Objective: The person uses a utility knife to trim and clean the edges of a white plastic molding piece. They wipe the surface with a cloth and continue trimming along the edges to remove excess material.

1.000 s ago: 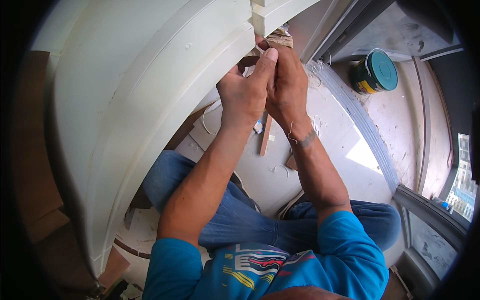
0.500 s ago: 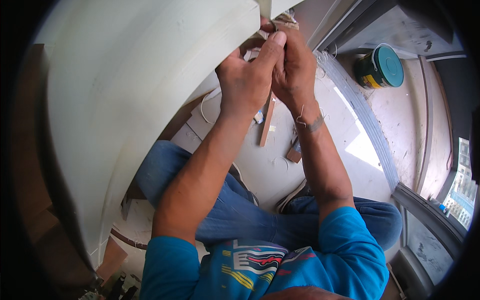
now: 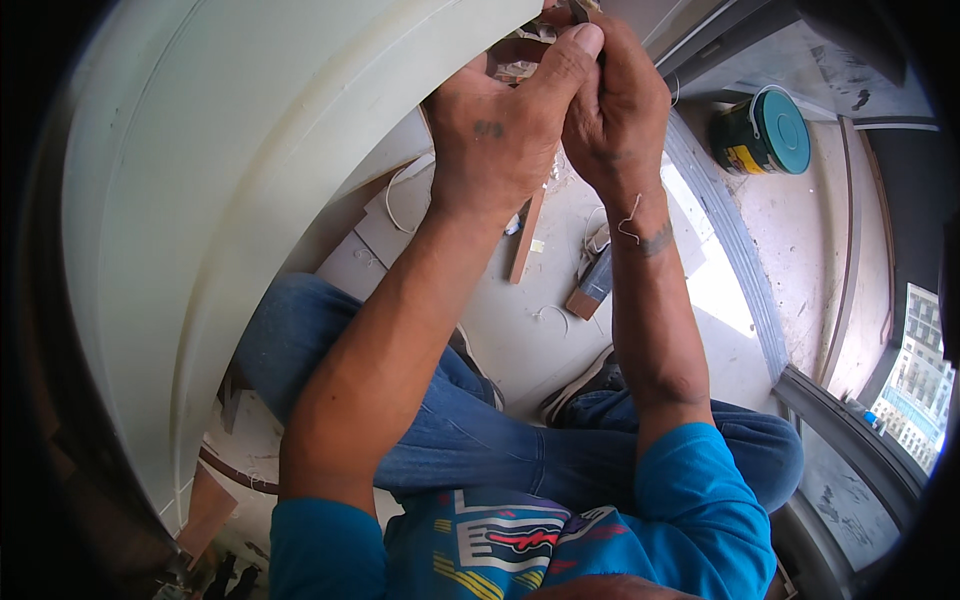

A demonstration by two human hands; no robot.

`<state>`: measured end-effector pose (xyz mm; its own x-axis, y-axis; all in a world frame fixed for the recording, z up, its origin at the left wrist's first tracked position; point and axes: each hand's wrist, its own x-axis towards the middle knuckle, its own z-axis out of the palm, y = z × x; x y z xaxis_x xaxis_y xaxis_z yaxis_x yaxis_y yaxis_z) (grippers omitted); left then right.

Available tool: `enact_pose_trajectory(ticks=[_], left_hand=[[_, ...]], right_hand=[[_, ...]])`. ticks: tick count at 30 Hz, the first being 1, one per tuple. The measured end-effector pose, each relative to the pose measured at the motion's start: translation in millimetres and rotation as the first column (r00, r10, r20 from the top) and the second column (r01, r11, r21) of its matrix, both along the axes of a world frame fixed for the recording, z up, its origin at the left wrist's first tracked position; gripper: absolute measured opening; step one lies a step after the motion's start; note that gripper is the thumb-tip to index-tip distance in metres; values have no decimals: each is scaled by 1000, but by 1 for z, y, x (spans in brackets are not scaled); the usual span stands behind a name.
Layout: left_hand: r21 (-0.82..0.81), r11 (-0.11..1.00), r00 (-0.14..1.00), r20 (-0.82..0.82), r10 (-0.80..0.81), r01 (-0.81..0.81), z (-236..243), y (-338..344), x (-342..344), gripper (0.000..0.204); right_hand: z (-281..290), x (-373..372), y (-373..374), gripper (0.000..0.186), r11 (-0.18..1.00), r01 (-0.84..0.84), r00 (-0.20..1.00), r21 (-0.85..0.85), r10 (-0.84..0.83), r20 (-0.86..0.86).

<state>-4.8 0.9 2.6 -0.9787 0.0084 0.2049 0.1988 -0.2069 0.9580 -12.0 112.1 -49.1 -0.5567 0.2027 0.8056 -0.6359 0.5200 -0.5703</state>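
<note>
My left hand (image 3: 500, 135) is up at the edge of the curved white panel (image 3: 200, 190), its thumb extended against my right hand and its fingers curled partly out of sight. My right hand (image 3: 620, 110) is pressed close beside it, fingers closed near a small dark flat piece (image 3: 578, 12) at the frame's top. What exactly each hand grips is hidden behind thumbs and fingers. A thin white thread lies over my right wrist.
A green lidded bucket (image 3: 765, 135) stands beyond a metal track (image 3: 765, 340) at right, near window frames. On the floor lie a wooden strip (image 3: 525, 240), a dark block with a wooden end (image 3: 590, 285) and loose white bits. My crossed legs are below the panel.
Both hands have moved up and to the right in the picture, still together at the panel's edge. The panel fills more of the upper left, and the dark block shows more.
</note>
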Motion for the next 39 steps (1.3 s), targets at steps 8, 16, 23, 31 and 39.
enact_pose_trajectory(ticks=[8, 16, 23, 31, 39], left_hand=[[21, 999, 997, -66, -26, 28, -5, -4, -3, 42], [84, 996, 997, -72, -7, 13, -12, -2, -6, 45], [45, 999, 997, -80, -2, 5, -10, -5, -6, 43], [52, 999, 995, -97, 7, -2, -11, -2, -7, 41], [90, 995, 971, -237, -18, 41, -19, -2, -19, 41]], right_hand=[[9, 7, -5, 20, 999, 42, 998, 16, -43, 55], [-5, -2, -2, 21, 998, 36, 997, 56, -40, 67], [0, -1, -7, 19, 1000, -8, 1000, -19, 8, 24], [-9, -10, -10, 19, 999, 41, 999, 5, -41, -3], [-14, -26, -10, 15, 1000, 4, 1000, 20, -4, -8]])
